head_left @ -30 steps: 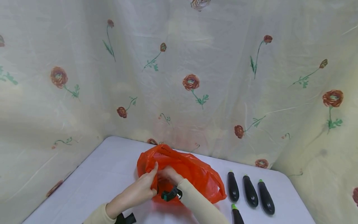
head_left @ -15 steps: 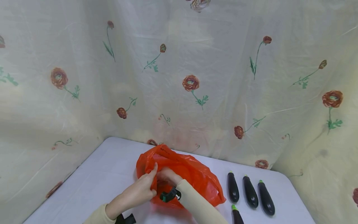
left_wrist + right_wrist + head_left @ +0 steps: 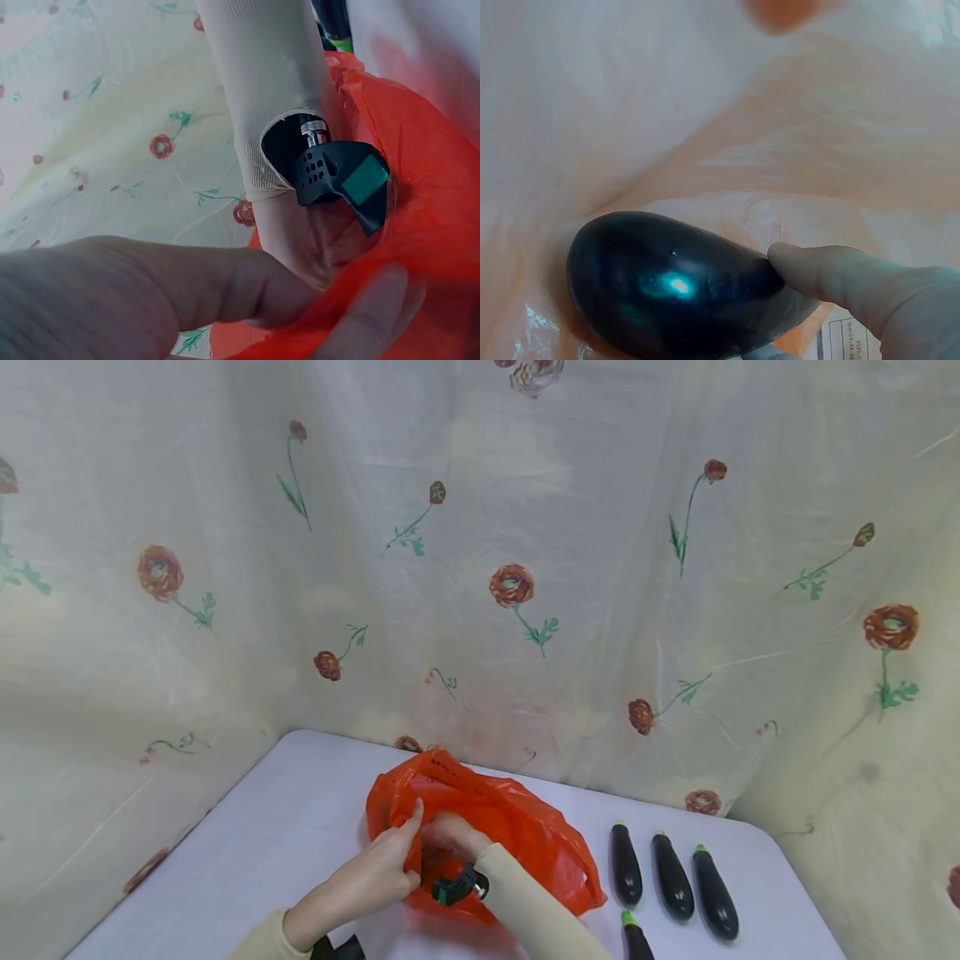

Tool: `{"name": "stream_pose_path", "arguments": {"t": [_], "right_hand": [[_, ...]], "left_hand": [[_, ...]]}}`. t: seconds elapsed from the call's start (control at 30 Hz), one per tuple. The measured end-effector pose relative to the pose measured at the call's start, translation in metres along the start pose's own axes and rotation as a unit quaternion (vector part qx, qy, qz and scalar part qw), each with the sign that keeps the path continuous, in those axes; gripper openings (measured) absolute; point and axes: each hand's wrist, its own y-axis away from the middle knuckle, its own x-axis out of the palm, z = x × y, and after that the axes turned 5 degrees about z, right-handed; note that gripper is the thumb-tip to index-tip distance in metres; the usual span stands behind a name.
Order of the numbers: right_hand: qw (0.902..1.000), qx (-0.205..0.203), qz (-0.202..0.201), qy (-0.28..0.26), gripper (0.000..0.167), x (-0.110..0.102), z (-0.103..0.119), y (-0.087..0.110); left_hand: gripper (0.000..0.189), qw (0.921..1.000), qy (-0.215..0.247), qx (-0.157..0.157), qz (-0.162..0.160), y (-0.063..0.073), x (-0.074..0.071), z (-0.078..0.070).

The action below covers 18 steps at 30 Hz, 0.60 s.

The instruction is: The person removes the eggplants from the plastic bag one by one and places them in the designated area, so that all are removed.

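A red plastic bag [image 3: 517, 822] lies on the table with its mouth spread. My left hand [image 3: 375, 870] pinches the bag's near rim between thumb and fingers; the left wrist view shows the thumb and fingers [image 3: 375, 307] on either side of the red film. Inside the bag is my right hand [image 3: 453, 835], partly hidden by the film. In the right wrist view it grips a dark, glossy eggplant [image 3: 675, 289], with the thumb [image 3: 817, 274] on its narrower end.
To the right of the bag lie several more eggplants, including one in a row of three [image 3: 672, 877] and a nearer one [image 3: 636, 937] cut off by the frame. The white table [image 3: 262, 827] borders a flowered curtain [image 3: 450, 568].
Both hands stay nearly where they were, left at the bag's rim and right inside the bag. The whole scene sits slightly lower in the head view.
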Motion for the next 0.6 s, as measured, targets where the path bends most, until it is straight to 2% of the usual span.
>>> {"name": "stream_pose_path", "arguments": {"t": [0.1, 0.3, 0.6], "right_hand": [[0.9999, 0.014, 0.006, -0.001, 0.023, -0.002, 0.0, 0.001], [0.9999, 0.013, 0.005, -0.006, 0.026, -0.011, 0.002, 0.002], [0.9988, 0.021, 0.011, -0.044, 0.029, -0.026, -0.002, 0.008]], "left_hand": [[0.087, 1.0, 0.003, -0.005, 0.004, 0.0, 0.001, 0.0], [0.088, 0.9999, 0.0, -0.01, 0.006, 0.0, 0.001, -0.001], [0.088, 0.9999, 0.009, -0.012, 0.005, -0.002, 0.003, -0.001]]}}
